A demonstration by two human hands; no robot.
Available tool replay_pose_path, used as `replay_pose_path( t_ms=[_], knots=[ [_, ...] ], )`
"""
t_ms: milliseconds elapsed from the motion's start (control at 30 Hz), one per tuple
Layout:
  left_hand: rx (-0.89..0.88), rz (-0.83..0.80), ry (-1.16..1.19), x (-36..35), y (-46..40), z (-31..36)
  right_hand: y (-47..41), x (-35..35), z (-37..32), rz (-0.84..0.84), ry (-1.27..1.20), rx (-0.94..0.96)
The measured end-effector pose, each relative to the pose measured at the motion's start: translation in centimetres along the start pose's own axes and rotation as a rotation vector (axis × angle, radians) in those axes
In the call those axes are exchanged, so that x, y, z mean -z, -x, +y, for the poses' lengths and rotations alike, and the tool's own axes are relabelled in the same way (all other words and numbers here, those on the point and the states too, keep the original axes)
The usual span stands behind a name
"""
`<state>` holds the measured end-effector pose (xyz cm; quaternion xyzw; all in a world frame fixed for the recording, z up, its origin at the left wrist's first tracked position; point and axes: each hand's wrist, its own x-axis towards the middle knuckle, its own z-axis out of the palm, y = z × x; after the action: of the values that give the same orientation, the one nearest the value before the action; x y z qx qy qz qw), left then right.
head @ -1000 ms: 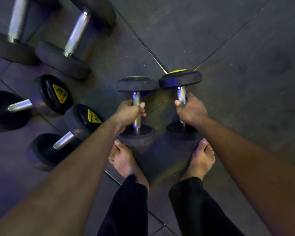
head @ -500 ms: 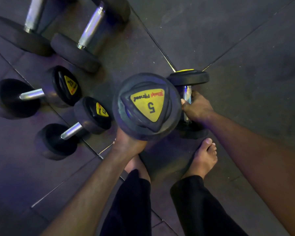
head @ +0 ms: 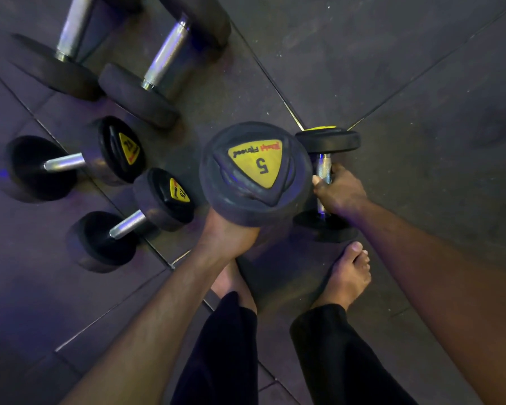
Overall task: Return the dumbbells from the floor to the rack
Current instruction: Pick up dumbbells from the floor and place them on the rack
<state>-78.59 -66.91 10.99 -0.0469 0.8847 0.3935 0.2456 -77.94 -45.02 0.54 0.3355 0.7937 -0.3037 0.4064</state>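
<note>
Dumbbells are in both your hands: your left hand (head: 228, 238) grips one dumbbell (head: 256, 173) raised end-on toward you, its yellow "5" label facing up, while your right hand (head: 338, 191) is wrapped round the handle of a second dumbbell (head: 327, 141) standing upright on the floor (head: 392, 68) by your bare feet. Four more dumbbells (head: 146, 182) lie to your left.

Dumbbells (head: 256, 173) in both hands (head: 341, 192)
</note>
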Motion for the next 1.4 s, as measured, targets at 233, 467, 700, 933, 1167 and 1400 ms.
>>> replay_pose_path(
  t_ms=[233,467,700,933,1167,1400],
  knots=[
    [0.511,-0.060,0.217,-1.2,-3.4,-1.0,-1.4,-0.4,0.6,-0.066,-0.157,-0.024],
    [0.666,0.010,0.364,-3.7,-7.7,-4.1,-1.7,-1.2,1.0,-0.091,-0.391,-0.006],
    [0.655,0.021,0.539,-3.9,-7.6,-3.7,-2.1,-1.1,-0.4,-0.229,-0.580,-0.177],
    [0.642,-0.038,0.455,-3.4,-6.0,-3.8,0.9,0.4,-0.9,-0.060,-0.727,-0.103],
    [0.660,-0.044,0.395,-2.5,-2.6,-2.2,7.5,3.9,2.6,0.105,-0.421,0.237],
    [0.551,-0.107,0.331,-1.6,-0.4,-0.7,9.6,5.4,2.6,0.306,-0.370,0.497]
  ],
)
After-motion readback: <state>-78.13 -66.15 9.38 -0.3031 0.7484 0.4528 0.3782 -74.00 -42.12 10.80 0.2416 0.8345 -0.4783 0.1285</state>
